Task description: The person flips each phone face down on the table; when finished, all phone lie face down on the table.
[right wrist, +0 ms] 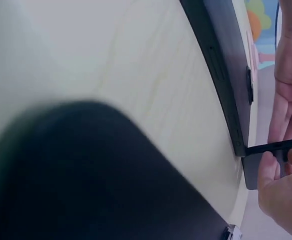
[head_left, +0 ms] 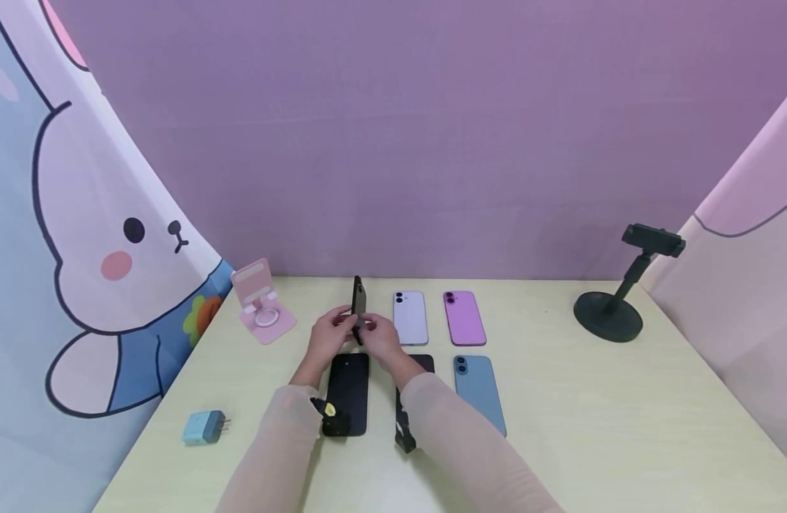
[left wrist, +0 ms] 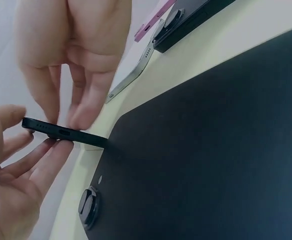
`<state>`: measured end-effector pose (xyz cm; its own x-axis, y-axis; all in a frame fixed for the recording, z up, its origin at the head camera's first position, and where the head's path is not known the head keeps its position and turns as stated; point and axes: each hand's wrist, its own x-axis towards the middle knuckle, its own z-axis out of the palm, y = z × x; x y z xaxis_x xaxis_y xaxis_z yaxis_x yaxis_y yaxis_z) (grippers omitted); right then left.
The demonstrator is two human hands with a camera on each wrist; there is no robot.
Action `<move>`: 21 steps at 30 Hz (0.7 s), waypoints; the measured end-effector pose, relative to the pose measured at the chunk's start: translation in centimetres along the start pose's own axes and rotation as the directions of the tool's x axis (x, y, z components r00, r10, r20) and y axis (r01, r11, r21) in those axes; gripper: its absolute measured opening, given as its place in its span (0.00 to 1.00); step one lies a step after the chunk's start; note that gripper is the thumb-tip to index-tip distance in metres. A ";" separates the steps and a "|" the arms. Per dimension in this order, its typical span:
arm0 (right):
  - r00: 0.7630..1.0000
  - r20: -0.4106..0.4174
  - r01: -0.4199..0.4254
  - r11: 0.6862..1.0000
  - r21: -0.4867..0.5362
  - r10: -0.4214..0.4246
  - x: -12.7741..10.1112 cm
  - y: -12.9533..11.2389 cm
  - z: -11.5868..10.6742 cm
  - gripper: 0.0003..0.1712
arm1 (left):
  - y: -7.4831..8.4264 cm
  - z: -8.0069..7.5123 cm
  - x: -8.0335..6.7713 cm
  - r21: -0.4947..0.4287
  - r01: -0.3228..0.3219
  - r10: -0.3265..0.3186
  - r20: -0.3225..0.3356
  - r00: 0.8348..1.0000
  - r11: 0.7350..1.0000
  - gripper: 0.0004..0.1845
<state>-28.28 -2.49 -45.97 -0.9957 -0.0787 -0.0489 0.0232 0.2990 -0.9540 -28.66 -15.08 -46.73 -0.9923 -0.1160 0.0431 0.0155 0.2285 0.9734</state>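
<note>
A dark phone (head_left: 359,296) stands on edge at the back left of the table, gripped by both hands. My left hand (head_left: 327,336) pinches its left side, and my right hand (head_left: 382,338) pinches its right side. In the left wrist view the port end of the dark phone (left wrist: 68,133) faces the camera, fingers on both its faces. A black phone (head_left: 348,388) lies back up just below the left hand. Beneath the right forearm another dark phone (head_left: 422,361) is partly hidden. A white phone (head_left: 410,318) lies right of the hands.
Further right lie a pink phone (head_left: 465,318) and a blue phone (head_left: 480,390). A pink folding stand (head_left: 267,313) is at the back left, a blue charger plug (head_left: 203,427) at the front left. A black phone stand (head_left: 614,313) stands at the far right, before a purple backdrop (head_left: 432,142).
</note>
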 end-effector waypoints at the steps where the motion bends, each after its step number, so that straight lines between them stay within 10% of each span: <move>1: 1.000 0.003 -0.005 1.000 -0.009 0.005 0.0 0.0 0.0 0.20 | 0.0 0.0 0.0 0.006 -0.008 0.008 0.001 1.000 1.000 0.21; 21: 1.000 0.007 0.002 0.975 -0.223 0.000 0.1 0.7 -0.5 0.19 | -1.4 -1.4 0.0 0.351 -0.117 0.144 -0.053 0.988 0.929 0.16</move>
<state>-28.40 -1.83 -46.53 -0.9950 -0.0857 -0.0510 0.0009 0.5038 -0.8638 -28.50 -16.71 -47.74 -0.9717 -0.1329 0.1951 0.0874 0.5653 0.8203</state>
